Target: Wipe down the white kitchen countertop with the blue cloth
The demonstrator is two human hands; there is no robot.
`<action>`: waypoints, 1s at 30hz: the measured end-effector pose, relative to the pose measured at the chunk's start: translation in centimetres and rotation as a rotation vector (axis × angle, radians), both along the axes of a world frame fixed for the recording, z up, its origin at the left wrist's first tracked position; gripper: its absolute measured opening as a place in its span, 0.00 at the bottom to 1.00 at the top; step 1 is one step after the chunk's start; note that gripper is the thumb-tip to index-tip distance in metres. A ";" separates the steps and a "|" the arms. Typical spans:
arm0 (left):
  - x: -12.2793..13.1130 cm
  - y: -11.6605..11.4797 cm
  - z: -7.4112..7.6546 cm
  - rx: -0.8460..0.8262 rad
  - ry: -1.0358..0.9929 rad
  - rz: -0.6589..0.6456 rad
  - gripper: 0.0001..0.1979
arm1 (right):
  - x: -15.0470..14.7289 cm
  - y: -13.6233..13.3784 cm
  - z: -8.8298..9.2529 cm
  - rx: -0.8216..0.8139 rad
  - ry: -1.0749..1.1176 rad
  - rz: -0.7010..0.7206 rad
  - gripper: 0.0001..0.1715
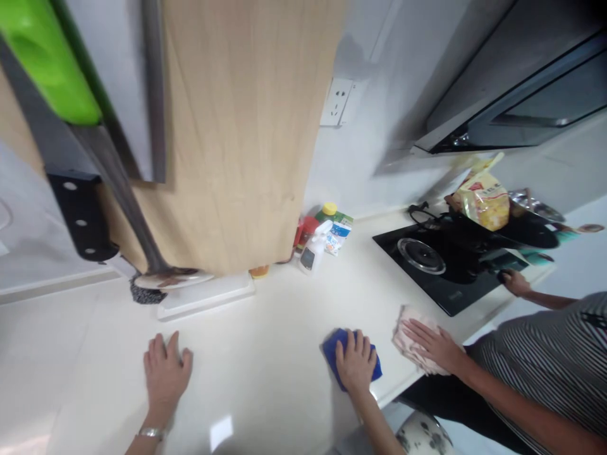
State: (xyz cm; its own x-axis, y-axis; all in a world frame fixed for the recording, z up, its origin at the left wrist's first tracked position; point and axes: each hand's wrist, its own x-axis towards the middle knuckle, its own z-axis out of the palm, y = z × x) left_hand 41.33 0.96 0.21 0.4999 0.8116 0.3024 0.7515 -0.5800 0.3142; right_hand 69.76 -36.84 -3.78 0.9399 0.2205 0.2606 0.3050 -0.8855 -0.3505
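Observation:
My left hand [165, 373] rests flat on the white countertop [265, 366], fingers apart, holding nothing. A band circles its wrist. Farther right, my right hand [356, 361] lies over a folded blue cloth [334, 347], its fingers bent onto the fabric and pressing it to the counter. The cloth's edges stick out on both sides of the hand. Just beyond it, a co-worker's hand [431, 344] presses a pale pink cloth [403, 325] on the same counter.
A wooden board [237, 126] with a green-handled utensil [52, 57] fills the upper left. A white spray bottle [313, 249] stands by the wall. At right are a black cooktop [450, 296], a wok [535, 235], a range hood [512, 82] and a co-worker in a striped top [545, 354].

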 end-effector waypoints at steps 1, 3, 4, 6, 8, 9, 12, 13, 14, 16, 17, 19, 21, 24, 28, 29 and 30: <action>-0.1 -0.1 0.0 0.002 -0.003 0.000 0.28 | -0.3 1.0 0.1 0.003 -0.003 -0.016 0.39; -0.2 -0.1 0.1 0.007 -0.015 -0.012 0.28 | -1.3 3.4 0.6 0.021 0.004 -0.009 0.38; -0.3 -0.1 0.0 0.009 -0.024 -0.021 0.28 | -2.2 4.7 0.9 0.033 0.012 0.008 0.38; -0.5 -0.1 -0.1 0.003 -0.048 -0.032 0.28 | -4.6 7.5 1.4 0.061 0.038 0.052 0.37; -0.7 -0.3 -0.2 -0.033 -0.069 -0.029 0.28 | -7.8 10.0 1.7 0.117 0.085 0.103 0.37; -0.8 -0.6 -0.3 -0.060 -0.074 -0.032 0.28 | -9.3 11.1 1.8 0.174 0.129 0.130 0.38; -0.8 -2.6 -0.9 -0.158 -0.057 -0.128 0.25 | -12.1 12.7 2.1 0.406 0.317 0.166 0.37; -0.6 -3.6 -1.1 -0.193 -0.048 -0.204 0.23 | -12.3 12.5 2.2 0.448 0.359 0.155 0.37; -0.3 -4.8 -1.4 -0.229 -0.048 -0.286 0.22 | -12.1 12.0 2.3 0.464 0.377 0.133 0.39; 0.8 -7.4 -1.9 -0.278 -0.084 -0.404 0.20 | -11.2 10.5 2.4 0.475 0.391 0.067 0.42; 1.5 -8.7 -2.1 -0.296 -0.105 -0.456 0.19 | -10.7 9.6 2.4 0.471 0.394 0.043 0.44; 3.1 -11.2 -2.1 -0.325 -0.145 -0.542 0.19 | -10.4 8.2 2.7 0.461 0.406 0.030 0.45; 4.6 -13.2 -1.8 -0.357 -0.165 -0.607 0.21 | -11.0 7.7 2.9 0.456 0.421 0.056 0.43; 5.3 -14.6 -1.2 -0.420 -0.168 -0.668 0.22 | -13.0 8.1 3.1 0.468 0.453 0.077 0.39; 2.7 -14.0 -0.7 -0.492 -0.140 -0.737 0.13 | -15.3 8.1 3.6 0.541 0.577 0.056 0.33; 1.7 -13.6 -0.6 -0.510 -0.133 -0.751 0.13 | -15.6 8.0 3.9 0.574 0.620 0.055 0.32; 0.7 -13.2 -0.5 -0.528 -0.130 -0.764 0.13 | -15.9 7.8 4.1 0.610 0.663 0.056 0.31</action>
State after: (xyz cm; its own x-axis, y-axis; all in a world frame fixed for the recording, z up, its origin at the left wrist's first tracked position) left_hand 42.01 -12.24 -0.28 0.9422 0.3254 0.0800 0.1659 -0.6604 0.7324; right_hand 53.90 -29.01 0.36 0.9311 0.2712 -0.2439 -0.0898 -0.4778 -0.8739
